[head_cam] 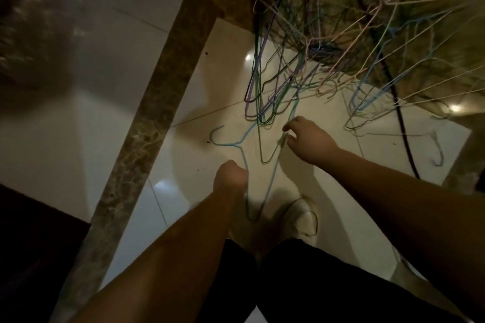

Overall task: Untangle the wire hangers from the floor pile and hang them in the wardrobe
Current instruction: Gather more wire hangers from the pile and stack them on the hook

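Two bare hands reach down over a pale tiled floor (126, 102) in dim light. Left hand (231, 176), lower centre of the frame, has its fingers curled tight round the wire of a light-blue hanger (242, 151); the hook of that hanger points toward the left, and its body loops down toward a white shoe (299, 220) at bottom centre. Right hand (307, 139), just right of centre, pinches a thin pale wire between thumb and fingers (which hanger it belongs to cannot be told, the frame is blurred there). Beside it a green hanger (265, 155) lies between the two hands. Hanger pile (301, 65) fills the upper centre and upper right: pink, purple, green, blue and white wires crossed over one another, partly on the tiles and partly on a brown surface at the top. Black cable (401, 123) runs down through the pile's right side. Marble strip (147, 123) crosses the floor diagonally, left of the hands.
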